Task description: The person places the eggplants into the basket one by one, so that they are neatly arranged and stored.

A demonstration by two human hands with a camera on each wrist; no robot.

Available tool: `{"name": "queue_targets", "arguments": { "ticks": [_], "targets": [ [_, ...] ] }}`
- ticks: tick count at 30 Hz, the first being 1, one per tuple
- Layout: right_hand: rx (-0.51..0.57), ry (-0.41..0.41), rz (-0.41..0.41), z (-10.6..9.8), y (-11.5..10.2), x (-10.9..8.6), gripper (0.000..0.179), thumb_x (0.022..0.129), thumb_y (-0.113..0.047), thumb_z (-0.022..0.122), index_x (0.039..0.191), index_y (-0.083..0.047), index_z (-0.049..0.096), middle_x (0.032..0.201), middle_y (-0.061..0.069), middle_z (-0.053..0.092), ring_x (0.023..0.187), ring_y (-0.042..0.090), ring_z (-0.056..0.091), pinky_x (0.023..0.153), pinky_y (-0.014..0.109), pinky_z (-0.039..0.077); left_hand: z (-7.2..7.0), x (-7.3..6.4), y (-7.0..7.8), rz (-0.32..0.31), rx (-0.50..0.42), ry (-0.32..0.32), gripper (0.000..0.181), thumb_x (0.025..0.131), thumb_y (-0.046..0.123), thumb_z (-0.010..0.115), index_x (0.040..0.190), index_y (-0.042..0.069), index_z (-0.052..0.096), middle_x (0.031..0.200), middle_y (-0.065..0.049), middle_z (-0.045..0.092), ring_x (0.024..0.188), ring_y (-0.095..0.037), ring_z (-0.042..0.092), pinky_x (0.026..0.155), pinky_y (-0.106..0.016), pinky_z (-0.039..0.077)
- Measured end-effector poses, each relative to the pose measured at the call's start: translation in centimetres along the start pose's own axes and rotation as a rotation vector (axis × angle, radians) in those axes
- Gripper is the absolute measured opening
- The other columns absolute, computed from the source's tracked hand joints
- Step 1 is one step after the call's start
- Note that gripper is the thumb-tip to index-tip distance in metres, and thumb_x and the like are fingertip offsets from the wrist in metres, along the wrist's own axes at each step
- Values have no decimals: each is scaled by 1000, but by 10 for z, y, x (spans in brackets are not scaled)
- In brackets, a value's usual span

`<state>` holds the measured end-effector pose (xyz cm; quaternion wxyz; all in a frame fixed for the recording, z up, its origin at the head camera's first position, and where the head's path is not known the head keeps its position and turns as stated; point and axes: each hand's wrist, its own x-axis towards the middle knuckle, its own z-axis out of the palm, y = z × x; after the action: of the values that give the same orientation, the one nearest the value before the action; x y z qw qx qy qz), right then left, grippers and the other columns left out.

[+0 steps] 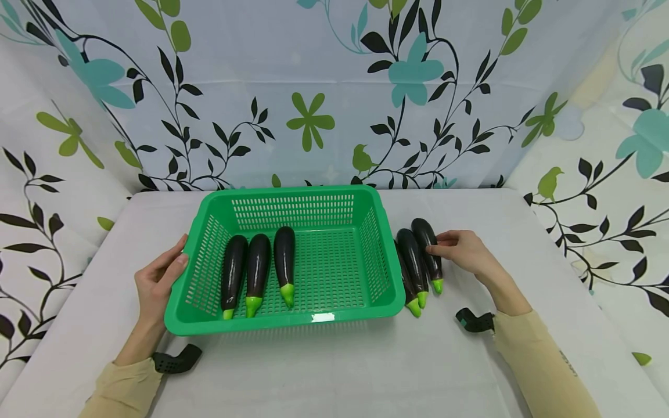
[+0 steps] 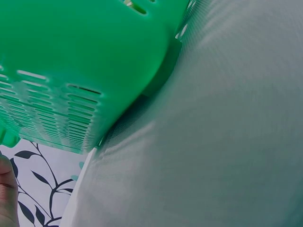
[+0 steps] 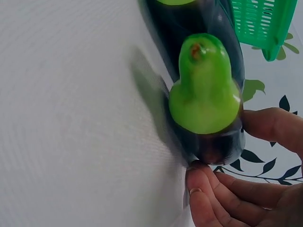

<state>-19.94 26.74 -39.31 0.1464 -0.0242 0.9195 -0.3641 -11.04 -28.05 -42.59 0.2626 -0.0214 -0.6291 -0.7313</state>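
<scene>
A green plastic basket (image 1: 329,268) with slotted walls stands on the table, and three dark eggplants with bright green caps lie side by side in its left half, the middle one (image 1: 258,268) among them. My left hand (image 1: 159,281) grips the basket's left rim, thumb on top; the left wrist view shows the basket's outer wall (image 2: 80,56) close up. Right of the basket lie three more eggplants, the leftmost partly hidden by the rim. My right hand (image 1: 465,251) pinches the outermost eggplant (image 1: 433,270) between thumb and fingers. Its green cap (image 3: 206,104) faces the right wrist camera.
The white-covered table (image 1: 334,371) extends in front of the basket. A patterned curtain (image 1: 334,116) with leaves and flowers hangs behind and along both sides. Black wrist mounts (image 1: 177,359) sit at both sleeve cuffs.
</scene>
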Motion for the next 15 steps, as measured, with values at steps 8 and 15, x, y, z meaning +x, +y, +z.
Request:
{"name": "queue_targets", "arguments": {
  "ticks": [8, 15],
  "targets": [
    [89, 11, 34, -8, 3, 1, 66, 94, -44, 66, 137, 5, 54, 130, 23, 61, 104, 26, 65, 95, 42, 48, -2, 1, -2, 7, -6, -9, 37, 91, -5, 57, 126, -13, 61, 120, 0, 72, 98, -8, 72, 75, -15, 56],
    [123, 14, 36, -11, 1, -2, 67, 95, -44, 65, 139, 5, 52, 134, 23, 58, 107, 28, 64, 105, 53, 42, -2, 1, -2, 3, -11, -8, 36, 91, -5, 57, 126, -13, 61, 120, 0, 72, 98, -8, 72, 75, -16, 56]
  ]
}}
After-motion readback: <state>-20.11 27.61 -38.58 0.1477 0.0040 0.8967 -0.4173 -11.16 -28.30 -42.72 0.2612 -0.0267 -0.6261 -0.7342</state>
